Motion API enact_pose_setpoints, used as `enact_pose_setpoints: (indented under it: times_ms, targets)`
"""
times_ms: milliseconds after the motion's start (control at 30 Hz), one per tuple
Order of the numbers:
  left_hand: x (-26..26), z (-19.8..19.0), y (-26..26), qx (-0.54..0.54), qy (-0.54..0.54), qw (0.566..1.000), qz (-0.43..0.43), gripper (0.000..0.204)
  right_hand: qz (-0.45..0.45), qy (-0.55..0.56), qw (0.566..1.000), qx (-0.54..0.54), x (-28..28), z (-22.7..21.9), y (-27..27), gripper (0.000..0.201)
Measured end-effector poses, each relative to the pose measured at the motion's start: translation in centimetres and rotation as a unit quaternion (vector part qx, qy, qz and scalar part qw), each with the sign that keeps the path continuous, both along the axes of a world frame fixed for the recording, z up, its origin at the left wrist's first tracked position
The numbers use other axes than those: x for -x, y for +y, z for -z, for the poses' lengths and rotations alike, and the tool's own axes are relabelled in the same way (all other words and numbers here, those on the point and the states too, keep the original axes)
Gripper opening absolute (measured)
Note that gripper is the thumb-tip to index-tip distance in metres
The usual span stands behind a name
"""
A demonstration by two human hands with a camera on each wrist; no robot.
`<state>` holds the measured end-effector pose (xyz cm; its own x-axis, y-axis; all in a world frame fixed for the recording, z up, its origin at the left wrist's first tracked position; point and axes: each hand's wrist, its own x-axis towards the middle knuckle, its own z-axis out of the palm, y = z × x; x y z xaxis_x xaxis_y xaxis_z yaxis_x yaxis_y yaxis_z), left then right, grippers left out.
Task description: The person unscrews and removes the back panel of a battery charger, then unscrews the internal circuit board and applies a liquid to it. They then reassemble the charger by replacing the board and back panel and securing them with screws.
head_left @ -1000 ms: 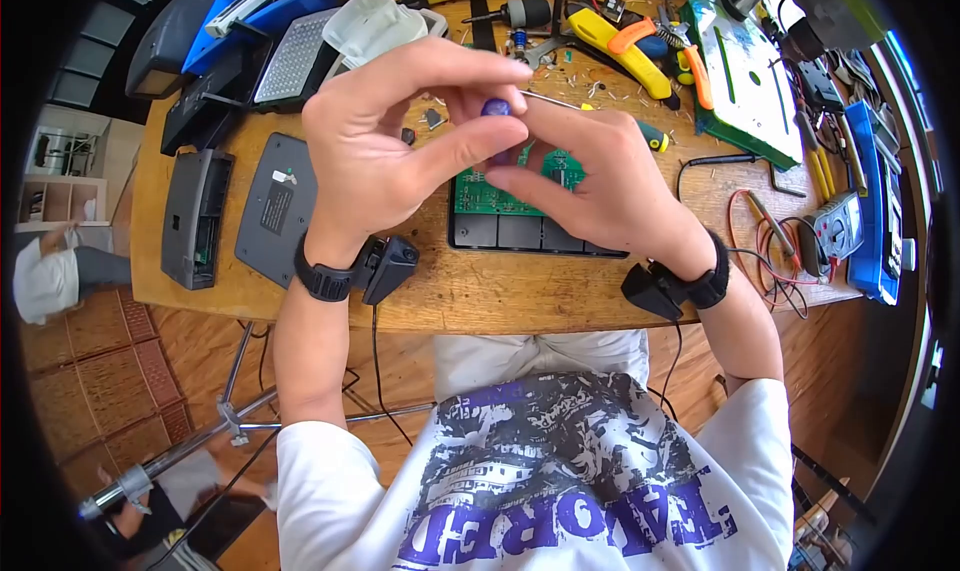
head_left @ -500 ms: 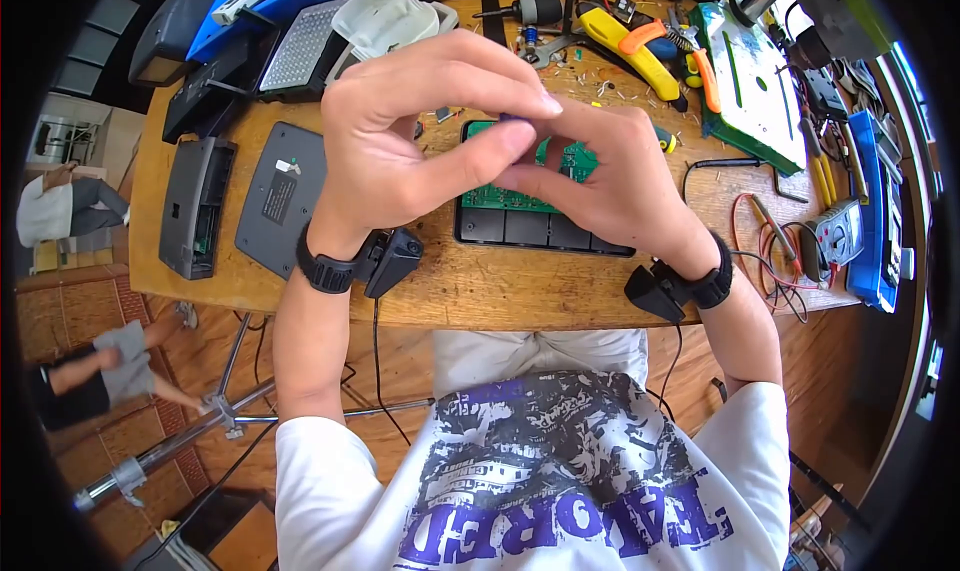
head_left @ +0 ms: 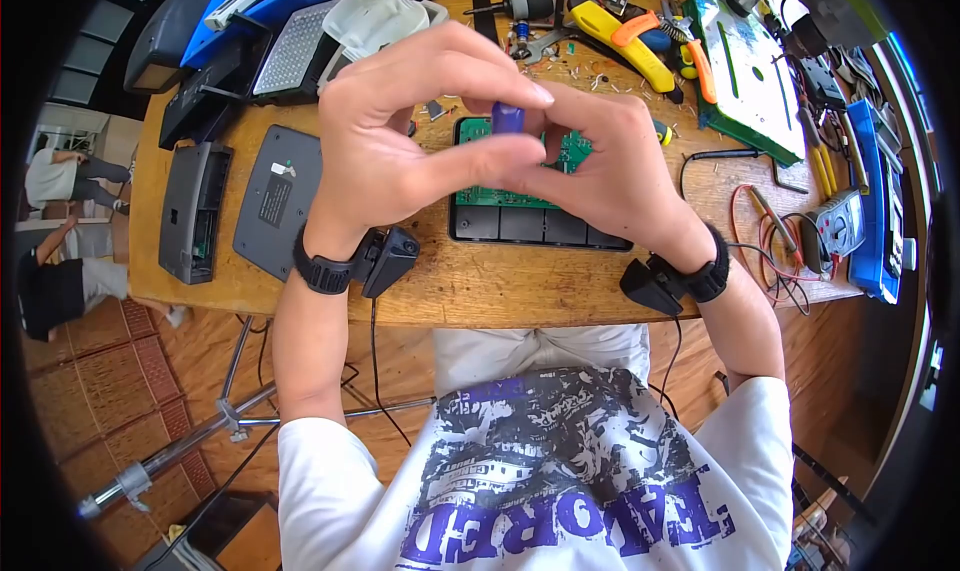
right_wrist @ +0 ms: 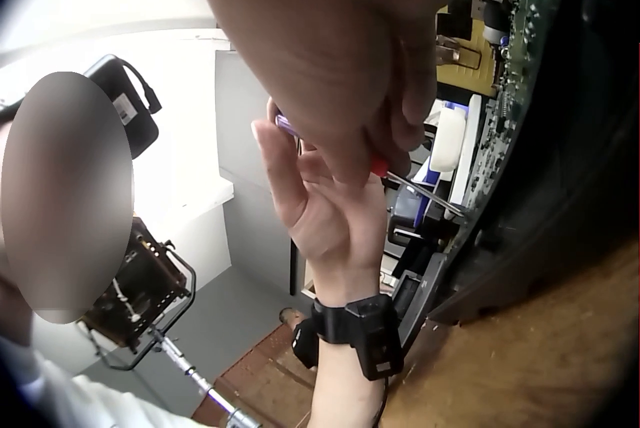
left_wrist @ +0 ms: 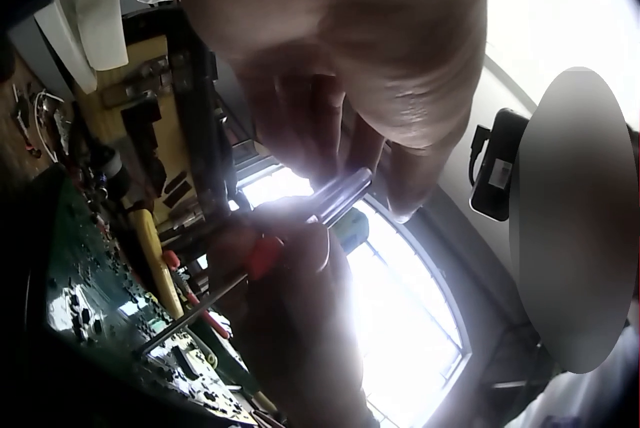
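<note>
A screwdriver with a clear purple handle is between my two hands, over a green circuit board set in a black casing. My right hand grips it low, round its red collar. The thumb and fingers of my left hand curl about the upper end of the handle. In the left wrist view the thin metal shaft slants down to the board. The tip also meets the board's edge area in the right wrist view, where my left palm faces the camera.
Left on the bench are a dark grey cover and a black device. Behind lie a yellow tool, orange-handled pliers and small scraps. A multimeter with red leads stands right. People appear beyond the left edge.
My left fingers have shifted on the handle; it was largely hidden half a second ago and now shows between thumb and index finger. My right hand stays in nearly the same place.
</note>
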<state>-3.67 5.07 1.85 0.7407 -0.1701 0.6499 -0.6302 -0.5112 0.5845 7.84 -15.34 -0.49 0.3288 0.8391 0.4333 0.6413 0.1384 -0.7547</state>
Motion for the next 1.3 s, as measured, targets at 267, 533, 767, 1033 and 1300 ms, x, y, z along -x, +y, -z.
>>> enact_pose_setpoints:
  times_ms: [267, 533, 767, 1033, 1300]
  targets:
    - [0.2, 0.3, -0.1, 0.093, 0.033, 0.995, -0.012, 0.035, -0.024, -0.039, 0.998, -0.053, -0.4, 1.0, 0.4, 0.030]
    - [0.3, -0.3, -0.1, 0.025, 0.015, 0.999, -0.020, 0.021, -0.008, -0.004, 0.999, -0.033, 0.1, 0.1, 0.3, 0.025]
    - [0.1, -0.7, 0.2, 0.038, 0.001, 0.999, 0.020, 0.018, -0.021, 0.001, 1.000, 0.010, -0.1, -0.2, 0.0, 0.031]
    - [0.4, -0.4, -0.7, 0.068, 0.012, 0.998, 0.000, 0.023, -0.027, -0.025, 0.998, -0.052, -0.6, 0.7, 0.3, 0.031]
    - [0.1, -0.9, -0.1, 0.000, -0.002, 1.000, 0.010, 0.019, 0.013, -0.032, 0.999, -0.029, 0.0, -0.3, 0.0, 0.033]
